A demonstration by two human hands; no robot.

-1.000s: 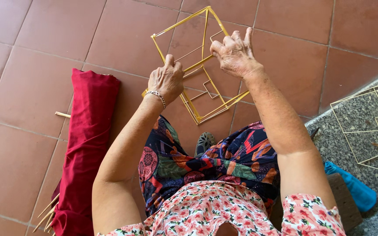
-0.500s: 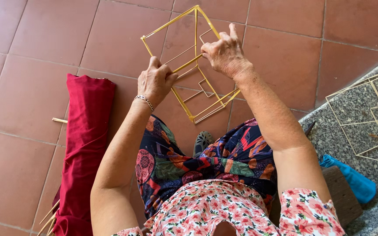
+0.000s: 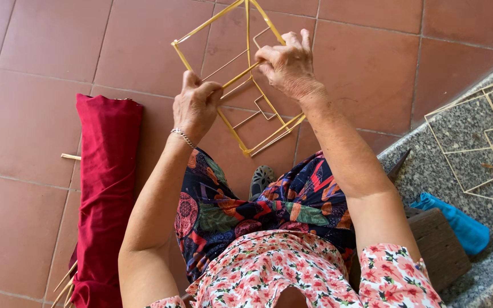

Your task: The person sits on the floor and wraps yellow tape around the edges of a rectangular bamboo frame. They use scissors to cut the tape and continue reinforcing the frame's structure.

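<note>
I hold a yellow bamboo-strip frame (image 3: 201,25), box-shaped with thin inner struts, out in front of me above the red tiled floor. My left hand (image 3: 196,105) grips its lower left edge; a thin bracelet circles that wrist. My right hand (image 3: 286,61) pinches a strip near the frame's middle, fingers curled around it. The frame is tilted, one corner pointing down toward my knees.
A rolled red cloth (image 3: 105,188) lies on the floor at my left with thin bamboo sticks (image 3: 67,282) poking out. Another finished bamboo frame (image 3: 475,140) rests on the grey granite step (image 3: 429,171) at right, near a blue object (image 3: 457,222) and a wooden block (image 3: 437,245).
Both hands and the frame have moved left and up in the view, and the frame has turned a little between my hands.
</note>
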